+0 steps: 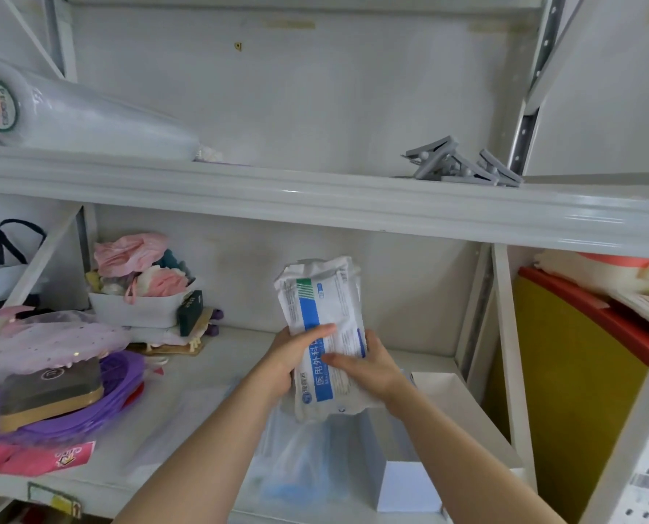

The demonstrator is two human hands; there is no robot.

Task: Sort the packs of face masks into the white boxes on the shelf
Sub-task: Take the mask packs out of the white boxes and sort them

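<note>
Both hands hold a stack of white face-mask packs (321,296) with a blue stripe, upright above the middle shelf. My left hand (296,351) grips its left edge, thumb across the front. My right hand (368,366) grips the right edge. Below the packs stands an open white box (410,485) with clear bags of blue masks (300,463) beside or in it; I cannot tell which. A second white box (447,387) sits behind it to the right.
A white basket of pink masks (141,308) stands at the back left. A purple hoop, a gold-trimmed case (51,395) and pink packets crowd the left. Grey clips (463,164) lie on the upper shelf. The shelf post (512,372) bounds the right side.
</note>
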